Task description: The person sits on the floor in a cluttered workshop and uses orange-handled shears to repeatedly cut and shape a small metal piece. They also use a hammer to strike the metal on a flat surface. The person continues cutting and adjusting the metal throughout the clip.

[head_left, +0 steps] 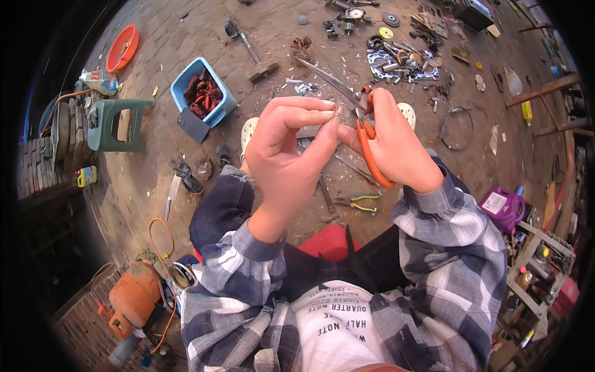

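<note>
My left hand is closed in a pinch, thumb against fingertips, on a small coppery scrap too small to name. In my right hand is a pair of orange-handled pliers, its metal jaws close beside the left fingertips. A long, pointed metal piece extends up and left from the right fingers; whether it belongs to the tool or lies behind it I cannot tell. Below the hands, on the ground, are a hammer and green-and-yellow-handled pliers.
A blue bin of reddish-brown scrap stands left, near a green stool and an orange basin. Ahead lie a sledgehammer and metal parts. A purple jug stands right; an orange tank lies lower left.
</note>
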